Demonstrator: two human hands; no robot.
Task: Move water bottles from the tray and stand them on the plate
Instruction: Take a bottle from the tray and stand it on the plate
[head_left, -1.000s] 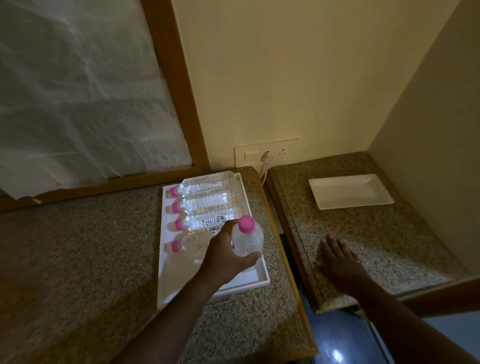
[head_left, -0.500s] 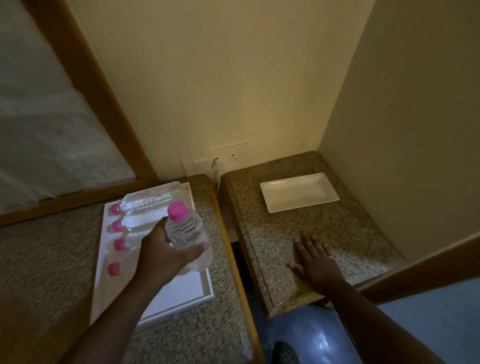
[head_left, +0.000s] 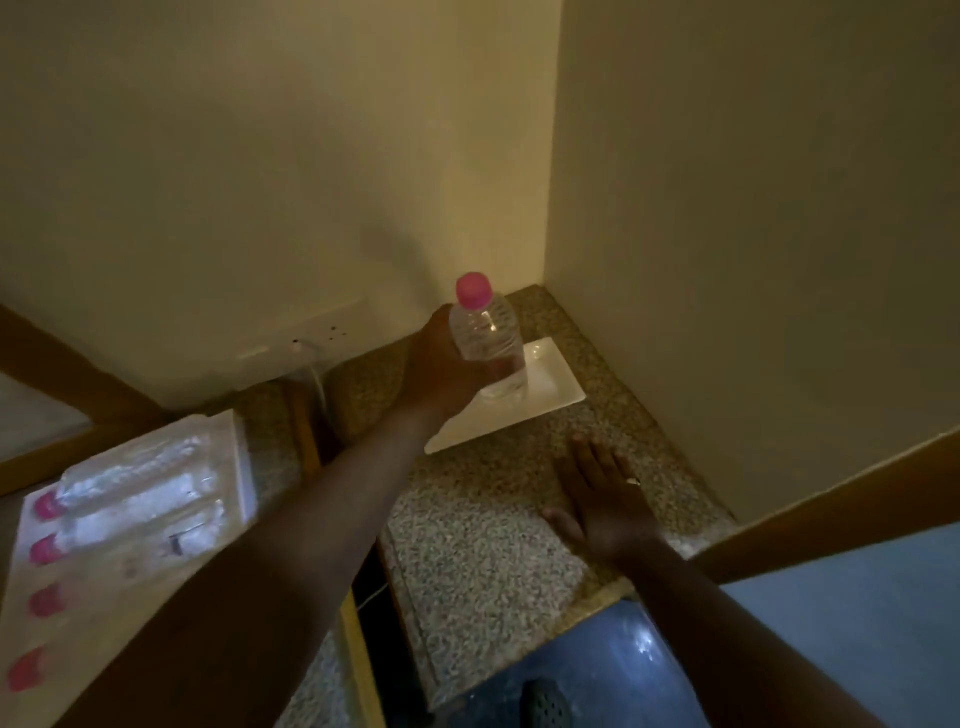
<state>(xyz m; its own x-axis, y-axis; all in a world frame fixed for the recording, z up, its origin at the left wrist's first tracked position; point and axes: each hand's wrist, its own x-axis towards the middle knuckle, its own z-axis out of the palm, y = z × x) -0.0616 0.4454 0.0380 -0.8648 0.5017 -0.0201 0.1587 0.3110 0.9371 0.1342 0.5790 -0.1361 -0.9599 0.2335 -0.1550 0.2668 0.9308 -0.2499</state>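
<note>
My left hand (head_left: 441, 369) grips a clear water bottle (head_left: 488, 340) with a pink cap, held upright over the white rectangular plate (head_left: 556, 387) on the right counter; its base is at or just above the plate. My right hand (head_left: 605, 501) lies flat, fingers spread, on the speckled counter nearer to me than the plate. At the lower left the white tray (head_left: 244, 467) holds several more bottles (head_left: 135, 467) lying on their sides, pink caps to the left; my left forearm covers part of the tray.
The plate's counter (head_left: 483, 530) sits in a corner, walls behind and to its right. A dark gap with a white cable (head_left: 317, 384) from a wall socket (head_left: 311, 338) separates the two counters. Blue floor (head_left: 831, 613) lies at the lower right.
My left hand has carried the bottle from above the tray rightward across the gap to the plate. My right hand stays flat on the right counter. The view has swung right.
</note>
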